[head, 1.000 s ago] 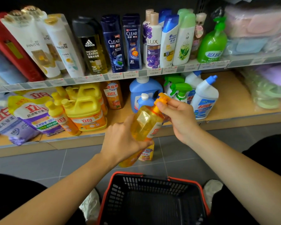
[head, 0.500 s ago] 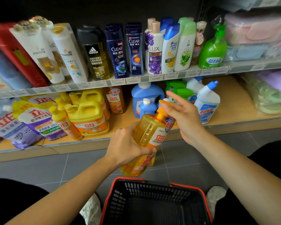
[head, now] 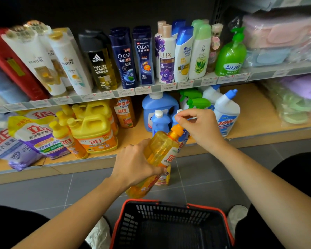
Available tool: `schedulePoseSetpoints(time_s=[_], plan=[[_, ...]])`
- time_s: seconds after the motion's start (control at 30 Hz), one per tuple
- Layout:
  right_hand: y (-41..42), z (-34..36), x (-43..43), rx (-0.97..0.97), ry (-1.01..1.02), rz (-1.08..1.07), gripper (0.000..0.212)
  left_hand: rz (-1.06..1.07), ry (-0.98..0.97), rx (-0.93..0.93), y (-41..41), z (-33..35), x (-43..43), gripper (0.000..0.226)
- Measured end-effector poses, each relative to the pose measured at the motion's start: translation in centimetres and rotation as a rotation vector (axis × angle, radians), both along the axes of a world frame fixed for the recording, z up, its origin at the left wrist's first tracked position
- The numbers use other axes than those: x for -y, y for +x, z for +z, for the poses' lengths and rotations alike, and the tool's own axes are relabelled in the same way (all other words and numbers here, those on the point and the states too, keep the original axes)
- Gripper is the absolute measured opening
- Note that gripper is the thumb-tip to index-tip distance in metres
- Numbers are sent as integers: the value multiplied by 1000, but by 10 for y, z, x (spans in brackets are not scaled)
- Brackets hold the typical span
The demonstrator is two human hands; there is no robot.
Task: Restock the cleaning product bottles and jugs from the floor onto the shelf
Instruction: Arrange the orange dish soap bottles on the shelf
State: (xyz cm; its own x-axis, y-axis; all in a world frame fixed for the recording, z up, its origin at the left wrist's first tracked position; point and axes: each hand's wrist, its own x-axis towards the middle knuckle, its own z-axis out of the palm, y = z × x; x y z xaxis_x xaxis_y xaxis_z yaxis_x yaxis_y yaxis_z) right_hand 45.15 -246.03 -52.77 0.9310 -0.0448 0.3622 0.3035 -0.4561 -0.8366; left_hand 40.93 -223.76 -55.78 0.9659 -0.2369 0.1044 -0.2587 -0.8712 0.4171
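Above a red-rimmed basket [head: 203, 207], a person's left hand [head: 135, 164] grips a tilted yellow detergent bottle [head: 162, 150]; the right hand [head: 203, 128] pinches its orange cap [head: 176, 132].

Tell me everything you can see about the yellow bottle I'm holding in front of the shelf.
The yellow bottle looks like clear plastic filled with golden liquid, with an orange cap and a white label bearing red characters. It is tilted, cap toward the lower shelf and base toward the red-rimmed basket, held off the floor. The left hand grips its middle. The right hand curls its fingers just above the cap, though contact there is unclear.
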Motion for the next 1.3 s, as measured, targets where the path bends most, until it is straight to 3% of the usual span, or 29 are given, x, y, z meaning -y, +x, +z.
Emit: schedulePoseSetpoints(time_s=[0.23,0.4,0.57,0.73,0.87,1.3], plan=[[3,3,4,-69,68,68,19,-1,-26,11,6,1,-3,105],[6,2,9,-174,79,66,29,-16,-203,-93,12,5,-3,98],[2,3,9,-427,461,156,25,-86,-486,-256,13,4,-4,74],[-2,12,17,-531,754,510,43,-211,-689,-408,12,8,-5,56],[-5,19,23,-551,725,626,53,-259,-741,-462,10,10,-7,55],[-13,6,1,-280,354,109,40,-198,-605,-263,5,2,-1,72]])
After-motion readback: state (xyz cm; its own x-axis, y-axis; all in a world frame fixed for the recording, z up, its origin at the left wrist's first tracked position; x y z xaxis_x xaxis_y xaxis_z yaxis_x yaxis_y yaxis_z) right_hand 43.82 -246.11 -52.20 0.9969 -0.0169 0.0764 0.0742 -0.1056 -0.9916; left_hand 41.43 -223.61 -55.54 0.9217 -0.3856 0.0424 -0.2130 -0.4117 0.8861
